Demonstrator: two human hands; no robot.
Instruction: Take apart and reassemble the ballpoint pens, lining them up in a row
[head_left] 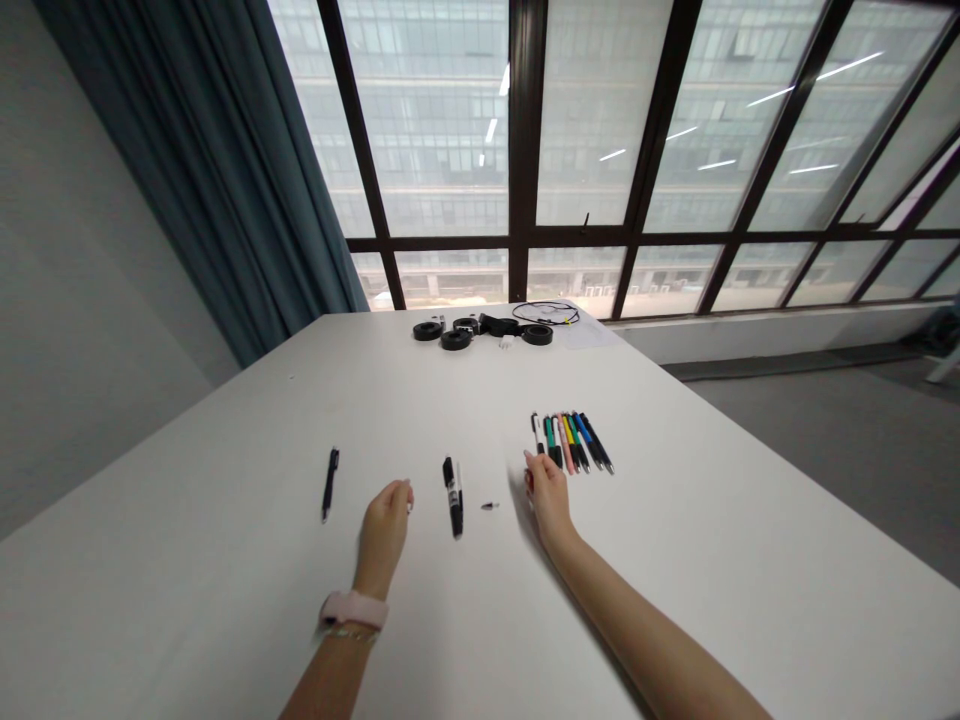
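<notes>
My left hand (388,507) is closed over the table, its fingers curled. A tiny pale spot shows at its fingertips, and what it holds, if anything, I cannot make out. To its left lies a dark pen (330,485). On its right are a black-and-white pen (453,500), with a slim light rod (460,480) beside it, and a small dark pen tip (490,506). My right hand (550,492) is also closed, just in front of a row of several coloured pens (574,442). Its fingers hide anything they hold and overlap the near end of the row.
Several black tape-like rolls (456,340) sit at the far end of the white table (225,580), with a coiled black cable (546,313) on a pale sheet. Beyond are windows (585,120); a blue curtain (217,160) hangs at the left.
</notes>
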